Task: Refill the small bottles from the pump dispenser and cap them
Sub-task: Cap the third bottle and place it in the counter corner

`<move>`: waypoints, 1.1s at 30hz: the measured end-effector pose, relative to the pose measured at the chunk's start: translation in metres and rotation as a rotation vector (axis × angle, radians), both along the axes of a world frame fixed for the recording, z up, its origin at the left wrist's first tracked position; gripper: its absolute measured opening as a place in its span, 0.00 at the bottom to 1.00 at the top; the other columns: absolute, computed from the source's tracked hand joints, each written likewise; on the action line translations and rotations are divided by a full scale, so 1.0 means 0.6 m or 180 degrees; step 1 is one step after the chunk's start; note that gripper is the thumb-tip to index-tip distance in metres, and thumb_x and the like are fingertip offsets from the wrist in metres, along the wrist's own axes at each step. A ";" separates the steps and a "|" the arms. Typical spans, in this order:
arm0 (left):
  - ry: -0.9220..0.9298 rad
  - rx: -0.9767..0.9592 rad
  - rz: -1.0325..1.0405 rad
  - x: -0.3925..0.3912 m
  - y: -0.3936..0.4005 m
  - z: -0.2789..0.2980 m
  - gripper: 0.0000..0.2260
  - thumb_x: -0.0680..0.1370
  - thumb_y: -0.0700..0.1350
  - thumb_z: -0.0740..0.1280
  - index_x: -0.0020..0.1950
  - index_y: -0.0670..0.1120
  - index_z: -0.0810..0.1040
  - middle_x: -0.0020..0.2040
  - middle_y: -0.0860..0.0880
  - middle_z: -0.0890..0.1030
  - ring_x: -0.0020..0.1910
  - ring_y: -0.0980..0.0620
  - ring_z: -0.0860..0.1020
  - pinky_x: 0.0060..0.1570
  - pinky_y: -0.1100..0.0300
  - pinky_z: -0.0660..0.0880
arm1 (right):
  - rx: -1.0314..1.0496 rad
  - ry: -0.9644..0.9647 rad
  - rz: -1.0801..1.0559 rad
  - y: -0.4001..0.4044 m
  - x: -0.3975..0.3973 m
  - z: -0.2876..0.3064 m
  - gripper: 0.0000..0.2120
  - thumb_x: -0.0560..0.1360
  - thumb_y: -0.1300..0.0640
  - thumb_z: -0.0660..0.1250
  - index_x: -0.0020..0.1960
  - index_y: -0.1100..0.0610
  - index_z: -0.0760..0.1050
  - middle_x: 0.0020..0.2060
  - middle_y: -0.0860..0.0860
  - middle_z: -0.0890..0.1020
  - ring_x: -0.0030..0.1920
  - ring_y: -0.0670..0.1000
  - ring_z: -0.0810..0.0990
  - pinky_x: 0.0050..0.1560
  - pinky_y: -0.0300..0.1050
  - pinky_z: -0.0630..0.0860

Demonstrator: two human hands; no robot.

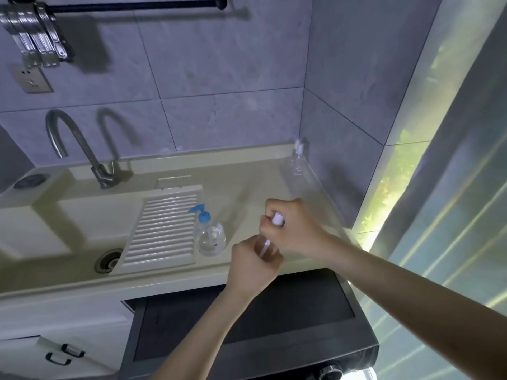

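White cap [278, 218] sits apparently between right-hand fingers [270, 208].

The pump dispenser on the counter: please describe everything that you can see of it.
The pump dispenser is a rounded clear plastic bottle with a blue pump head whose nozzle points left. It stands upright on the beige counter, just right of the ribbed washboard. It looks partly filled with clear liquid. Neither hand touches it.

left hand [253, 266] hides the small bottle's [264, 246] base.
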State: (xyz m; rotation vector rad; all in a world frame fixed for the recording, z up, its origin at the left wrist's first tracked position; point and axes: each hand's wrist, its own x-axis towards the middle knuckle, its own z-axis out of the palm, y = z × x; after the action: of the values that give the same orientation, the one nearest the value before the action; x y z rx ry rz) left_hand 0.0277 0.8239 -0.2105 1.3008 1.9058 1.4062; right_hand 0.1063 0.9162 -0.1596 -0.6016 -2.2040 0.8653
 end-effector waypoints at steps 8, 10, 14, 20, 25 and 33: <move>-0.1910 -0.0723 -0.3221 -0.067 -0.001 0.045 0.12 0.73 0.35 0.63 0.30 0.43 0.67 0.23 0.50 0.68 0.18 0.55 0.68 0.22 0.66 0.58 | 0.1409 -0.0031 0.1498 0.008 0.013 0.100 0.12 0.72 0.52 0.68 0.34 0.59 0.75 0.24 0.47 0.73 0.24 0.44 0.68 0.30 0.29 0.63; -0.2094 -0.0769 -0.3647 -0.065 0.002 0.057 0.14 0.73 0.33 0.61 0.30 0.45 0.65 0.23 0.55 0.70 0.17 0.58 0.67 0.23 0.71 0.59 | 0.1561 0.0245 0.1595 0.002 0.007 0.108 0.13 0.70 0.57 0.67 0.30 0.62 0.73 0.20 0.51 0.70 0.23 0.47 0.64 0.29 0.28 0.60; -0.1648 -0.0615 -0.3197 -0.061 0.004 0.060 0.15 0.74 0.32 0.61 0.29 0.45 0.66 0.21 0.56 0.69 0.17 0.58 0.67 0.24 0.69 0.63 | 0.1556 0.0321 0.1327 -0.009 0.000 0.092 0.12 0.63 0.69 0.66 0.25 0.63 0.66 0.20 0.48 0.61 0.27 0.49 0.58 0.29 0.25 0.55; -0.0417 -0.0059 -0.0350 -0.039 0.050 -0.029 0.12 0.67 0.40 0.64 0.27 0.45 0.64 0.20 0.54 0.67 0.21 0.56 0.64 0.25 0.62 0.62 | 0.0941 0.0094 0.0121 0.043 -0.031 -0.016 0.12 0.64 0.62 0.61 0.27 0.54 0.59 0.21 0.45 0.58 0.23 0.49 0.57 0.25 0.31 0.54; 0.0055 0.0231 0.0138 -0.072 0.090 -0.061 0.13 0.66 0.39 0.65 0.28 0.51 0.63 0.22 0.56 0.68 0.24 0.57 0.66 0.26 0.70 0.60 | 0.0586 -0.0255 -0.0492 0.070 -0.068 -0.054 0.11 0.71 0.51 0.63 0.33 0.53 0.66 0.21 0.45 0.70 0.25 0.51 0.70 0.28 0.43 0.70; -0.0754 0.0168 -0.0219 -0.099 0.198 -0.018 0.14 0.70 0.42 0.74 0.46 0.57 0.74 0.44 0.51 0.81 0.39 0.55 0.80 0.35 0.59 0.75 | -0.0310 -0.0433 -0.0104 0.168 -0.072 0.013 0.15 0.72 0.56 0.72 0.32 0.56 0.69 0.27 0.50 0.74 0.28 0.41 0.71 0.31 0.37 0.66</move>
State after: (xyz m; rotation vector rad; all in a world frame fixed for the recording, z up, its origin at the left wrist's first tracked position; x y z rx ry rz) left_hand -0.0318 0.9430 -0.2216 1.1544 1.6639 1.5112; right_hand 0.0629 1.0170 -0.1516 -0.7615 -2.2763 0.9436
